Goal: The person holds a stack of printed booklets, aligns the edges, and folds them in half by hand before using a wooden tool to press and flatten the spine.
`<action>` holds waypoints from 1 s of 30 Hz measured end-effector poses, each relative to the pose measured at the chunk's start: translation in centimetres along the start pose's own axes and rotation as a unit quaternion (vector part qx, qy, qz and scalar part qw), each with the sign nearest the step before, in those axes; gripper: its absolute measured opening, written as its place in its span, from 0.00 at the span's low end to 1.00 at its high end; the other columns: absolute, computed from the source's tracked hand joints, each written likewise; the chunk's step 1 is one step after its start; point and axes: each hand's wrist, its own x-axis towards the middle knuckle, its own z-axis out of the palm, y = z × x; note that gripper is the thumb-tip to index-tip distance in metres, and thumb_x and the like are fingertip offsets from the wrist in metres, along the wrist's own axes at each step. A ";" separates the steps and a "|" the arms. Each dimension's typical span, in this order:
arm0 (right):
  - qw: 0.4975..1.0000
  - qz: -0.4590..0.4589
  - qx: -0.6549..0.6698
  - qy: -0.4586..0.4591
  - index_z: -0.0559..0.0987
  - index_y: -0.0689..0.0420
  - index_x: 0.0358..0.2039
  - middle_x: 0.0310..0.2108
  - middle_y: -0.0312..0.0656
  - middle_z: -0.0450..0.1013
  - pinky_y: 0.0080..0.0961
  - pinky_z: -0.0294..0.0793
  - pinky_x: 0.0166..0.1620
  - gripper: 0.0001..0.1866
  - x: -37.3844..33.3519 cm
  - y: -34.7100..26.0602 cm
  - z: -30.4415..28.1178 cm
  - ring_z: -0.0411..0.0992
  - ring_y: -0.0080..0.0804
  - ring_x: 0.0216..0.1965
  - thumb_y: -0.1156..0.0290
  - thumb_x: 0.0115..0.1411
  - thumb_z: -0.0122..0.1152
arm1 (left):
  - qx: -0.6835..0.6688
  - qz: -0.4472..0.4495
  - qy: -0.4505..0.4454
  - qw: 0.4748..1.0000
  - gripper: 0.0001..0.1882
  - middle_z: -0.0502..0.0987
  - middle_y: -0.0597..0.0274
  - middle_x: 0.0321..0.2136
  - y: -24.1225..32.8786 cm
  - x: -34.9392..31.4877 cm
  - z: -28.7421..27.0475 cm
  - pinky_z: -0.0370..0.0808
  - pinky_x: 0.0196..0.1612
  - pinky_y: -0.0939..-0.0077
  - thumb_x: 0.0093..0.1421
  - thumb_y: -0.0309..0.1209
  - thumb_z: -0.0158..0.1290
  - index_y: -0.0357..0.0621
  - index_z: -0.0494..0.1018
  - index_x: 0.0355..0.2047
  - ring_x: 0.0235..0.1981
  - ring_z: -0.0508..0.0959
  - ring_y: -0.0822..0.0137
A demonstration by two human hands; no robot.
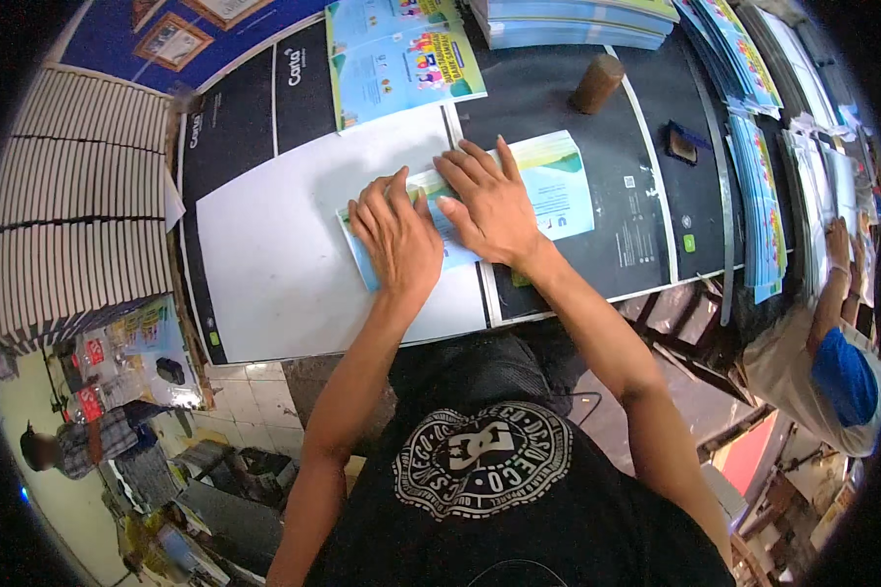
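L hand (398, 235): palm-down, fingers spread
R hand (491, 203): ditto, just beside L
Blue sheet (564, 184): under both, prob. being flattened; next likely needs even pressure

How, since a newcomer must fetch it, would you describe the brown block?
Find the long, black-topped table. Past the person's right hand, just short of the thick paper stack, sits a stubby brown block. It is plain brown, unlike that stack and the small dark case to its right.
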 end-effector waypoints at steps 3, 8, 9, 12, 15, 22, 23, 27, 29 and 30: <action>0.997 0.050 -0.016 -0.063 0.74 0.57 0.59 0.57 0.48 0.71 0.58 0.46 0.72 0.29 0.5 0.2 -0.5 0.63 0.45 0.66 0.49 0.71 0.42 | -0.149 -0.018 0.082 0.985 0.25 0.62 0.47 0.59 1.9 0.9 -2.9 0.51 0.69 0.44 0.67 0.27 0.47 0.35 0.60 0.64 0.62 0.63 0.45; 0.999 0.012 0.018 -0.033 0.72 0.58 0.62 0.58 0.50 0.72 0.56 0.47 0.72 0.29 0.6 0.4 -1.0 0.64 0.47 0.66 0.49 0.71 0.42 | -0.452 0.197 0.336 0.803 0.25 0.61 0.43 0.62 6.5 2.3 -7.1 0.53 0.69 0.48 0.70 0.27 0.44 0.31 0.57 0.64 0.63 0.63 0.46; 0.997 0.027 0.075 -0.024 0.71 0.58 0.63 0.57 0.52 0.72 0.55 0.47 0.72 0.30 0.8 0.3 -0.8 0.64 0.48 0.65 0.50 0.72 0.41 | -0.348 0.144 0.275 0.885 0.24 0.61 0.43 0.62 4.8 1.4 -2.6 0.55 0.68 0.50 0.70 0.28 0.43 0.31 0.57 0.64 0.64 0.62 0.46; 0.990 0.049 0.133 -0.005 0.67 0.58 0.66 0.57 0.56 0.72 0.56 0.50 0.71 0.31 1.3 1.2 -0.9 0.66 0.50 0.63 0.52 0.72 0.36 | -0.277 0.034 0.217 0.936 0.22 0.61 0.39 0.61 3.5 1.8 2.0 0.57 0.67 0.52 0.72 0.28 0.40 0.29 0.58 0.63 0.63 0.63 0.46; 0.983 0.093 0.150 -0.050 0.70 0.58 0.64 0.56 0.54 0.74 0.56 0.53 0.69 0.30 1.2 0.8 -1.0 0.69 0.51 0.60 0.51 0.74 0.33 | -0.357 -0.087 0.187 0.911 0.22 0.61 0.40 0.61 3.3 1.4 0.9 0.58 0.67 0.52 0.72 0.28 0.38 0.30 0.58 0.63 0.63 0.63 0.49; 0.992 0.052 0.114 -0.024 0.74 0.59 0.59 0.55 0.51 0.74 0.54 0.53 0.69 0.28 1.2 0.5 -1.1 0.68 0.48 0.61 0.51 0.72 0.39 | -0.404 0.103 0.416 0.809 0.22 0.61 0.40 0.63 3.2 3.1 -5.5 0.57 0.68 0.51 0.74 0.32 0.37 0.28 0.59 0.62 0.66 0.61 0.50; 0.992 0.047 0.117 -0.027 0.74 0.59 0.59 0.55 0.51 0.74 0.54 0.53 0.69 0.28 1.2 0.4 -1.0 0.68 0.48 0.61 0.51 0.72 0.39 | -0.294 0.061 0.344 0.890 0.23 0.60 0.44 0.64 0.4 1.5 -1.3 0.57 0.68 0.54 0.74 0.33 0.36 0.30 0.57 0.64 0.66 0.61 0.53; 0.996 0.025 0.087 0.003 0.74 0.59 0.57 0.54 0.48 0.75 0.52 0.54 0.69 0.26 2.0 0.8 -0.7 0.68 0.47 0.59 0.53 0.69 0.47 | -0.221 -0.025 0.246 0.943 0.25 0.60 0.48 0.65 -1.7 1.3 1.6 0.58 0.68 0.56 0.76 0.36 0.35 0.33 0.56 0.66 0.66 0.62 0.56; 0.997 0.025 0.072 0.001 0.75 0.59 0.57 0.54 0.48 0.74 0.51 0.54 0.69 0.26 1.7 1.0 -0.5 0.68 0.46 0.60 0.53 0.68 0.49 | -0.273 -0.076 0.232 0.930 0.24 0.61 0.47 0.64 -1.7 1.5 0.9 0.58 0.68 0.56 0.76 0.37 0.36 0.33 0.58 0.65 0.66 0.62 0.56; 0.997 0.026 0.072 0.000 0.75 0.59 0.57 0.54 0.48 0.74 0.51 0.54 0.69 0.26 1.3 0.8 -0.6 0.68 0.46 0.60 0.53 0.68 0.49 | -0.324 -0.126 0.219 0.912 0.24 0.63 0.47 0.64 -1.8 1.6 0.4 0.58 0.68 0.56 0.76 0.38 0.36 0.33 0.59 0.65 0.66 0.63 0.55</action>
